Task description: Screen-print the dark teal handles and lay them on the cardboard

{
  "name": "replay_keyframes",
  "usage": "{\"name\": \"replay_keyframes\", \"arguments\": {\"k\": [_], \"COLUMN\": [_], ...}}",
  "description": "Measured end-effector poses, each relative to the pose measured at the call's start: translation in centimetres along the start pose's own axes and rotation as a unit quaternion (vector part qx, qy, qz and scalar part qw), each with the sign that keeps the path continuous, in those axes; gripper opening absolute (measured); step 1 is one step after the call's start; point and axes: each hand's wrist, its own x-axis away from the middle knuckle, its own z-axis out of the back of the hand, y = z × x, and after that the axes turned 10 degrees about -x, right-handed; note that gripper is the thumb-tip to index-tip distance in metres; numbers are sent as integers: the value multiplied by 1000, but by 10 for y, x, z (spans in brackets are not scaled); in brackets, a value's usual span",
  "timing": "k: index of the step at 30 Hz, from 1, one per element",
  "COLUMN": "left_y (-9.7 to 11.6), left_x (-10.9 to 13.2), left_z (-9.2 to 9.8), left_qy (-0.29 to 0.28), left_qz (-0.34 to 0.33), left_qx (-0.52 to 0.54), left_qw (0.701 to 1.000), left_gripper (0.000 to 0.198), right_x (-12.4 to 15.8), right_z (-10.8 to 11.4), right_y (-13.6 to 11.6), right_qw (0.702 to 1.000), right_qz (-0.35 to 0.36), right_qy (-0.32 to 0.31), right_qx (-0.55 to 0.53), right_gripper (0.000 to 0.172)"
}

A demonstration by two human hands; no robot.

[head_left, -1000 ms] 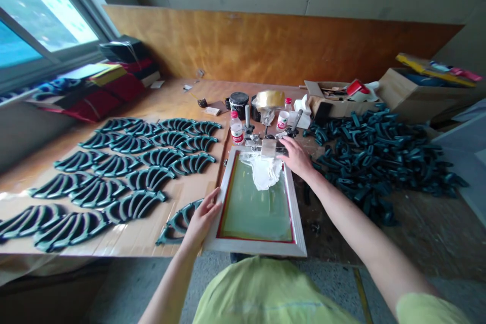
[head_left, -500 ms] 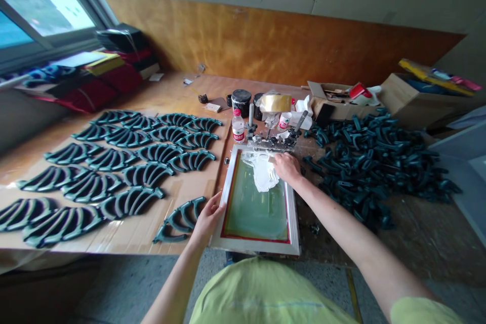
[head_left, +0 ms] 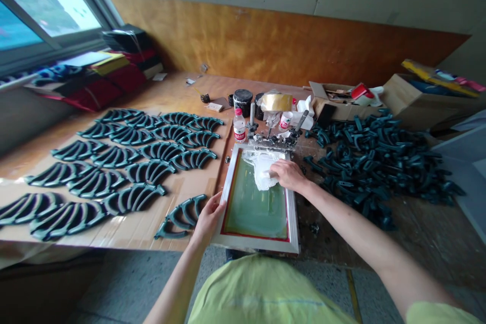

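2 hands rest on your screen frame (head_left: pixel 255 248), lying at the near edge of the surface (head_left: pixel 170 86) between the teal parts (head_left: pixel 150 172) and a loose pile (head_left: pixel 364 162). Your right hand (head_left: pixel 289 174) has slid inward off the top rail (head_left: pixel 273 147), fingers together, pressing beside the white paste (head_left: pixel 261 172) on the mesh (head_left: pixel 256 207). Your left hand (head_left: pixel 208 217) stays curled around the left rail (head_left: pixel 225 197).

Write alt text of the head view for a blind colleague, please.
The left hand grips a silk-screen frame; the right hand presses white paste on its green mesh. Dark green arched pieces lie in rows on the left and in a heap on the right.
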Motion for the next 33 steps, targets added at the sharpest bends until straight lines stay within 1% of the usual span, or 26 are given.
{"name": "replay_keyframes", "arguments": {"k": [2, 4, 5, 7, 8, 9, 10, 13, 14, 15, 17, 19, 20, 21, 22, 24, 26, 28, 29, 30, 31, 32, 33], "left_y": [-2, -2, -1, 2, 5, 9, 14, 35, 45, 55, 77, 101, 113, 126, 139, 165, 190, 206, 209, 207, 201, 190, 175], "left_x": [0, 1, 1, 4, 6, 8, 11, 21, 24, 27, 29, 26, 23, 18, 13, 2, -8, -15, -17, -19, -18, -16, -13], "left_z": [0, -1, -1, -2, -2, -1, 1, 9, 13, 16, 20, 19, 17, 13, 8, -3, -13, -20, -22, -24, -27, -29, -33], "left_qy": [9, 16, 17, 16, 14, 9, 2, -32, -42, -46, -30, 3, 15, 21, 20, 6, -6, -9, -5, 6, 23, 38, 39], "left_qz": [-3, -6, -7, -7, -5, -2, 2, 7, 6, 3, -16, -53, -81, -117, -155, -225, -264, -271, -270, -267, -259, -244, -217], "left_qx": [1, -1, -4, -9, -7, -4, 1, 19, 26, 30, 26, 24, 37, 60, 85, 121, 125, 129, 133, 140, 147, 150, 145], "left_qw": [1000, 1000, 1000, 1000, 1000, 1000, 1000, 999, 999, 998, 999, 998, 996, 991, 984, 967, 956, 954, 953, 954, 954, 957, 965], "left_gripper": [76, 76, 75, 74, 74, 75, 76, 81, 79, 76, 67, 61, 60, 60, 58, 55, 54, 58, 60, 61, 61, 60, 59], "right_x": [4, 15, 20, 23, 20, 12, 1, -39, -50, -57, -60, -46, -34, -21, -8, 17, 33, 40, 41, 40, 38, 36, 35], "right_z": [-14, -24, -26, -22, -17, -11, -4, 16, 24, 32, 46, 55, 56, 52, 45, 21, -9, -34, -43, -48, -49, -48, -46], "right_y": [-6, -10, -11, -8, -4, -1, 3, 13, 16, 20, 31, 46, 55, 62, 68, 72, 65, 53, 46, 40, 35, 29, 22], "right_qw": [999, 1000, 1000, 1000, 999, 999, 998, 989, 986, 983, 972, 954, 944, 936, 931, 934, 947, 964, 972, 977, 981, 982, 982], "right_qz": [-8, 7, 17, 26, 19, 7, -12, -94, -120, -142, -172, -196, -216, -238, -258, -274, -249, -201, -179, -162, -153, -151, -153], "right_qy": [27, 23, 14, 2, 7, 19, 37, 86, 96, 109, 159, 225, 248, 256, 250, 208, 157, 122, 108, 97, 89, 84, 87], "right_qx": [17, 20, 14, -9, -25, -42, -57, -70, -60, -46, -22, -19, -27, -41, -57, -96, -126, -122, -110, -95, -82, -74, -71], "right_gripper": [22, 28, 28, 25, 22, 21, 25, 56, 62, 64, 58, 45, 38, 32, 27, 23, 25, 33, 37, 37, 33, 26, 18]}}
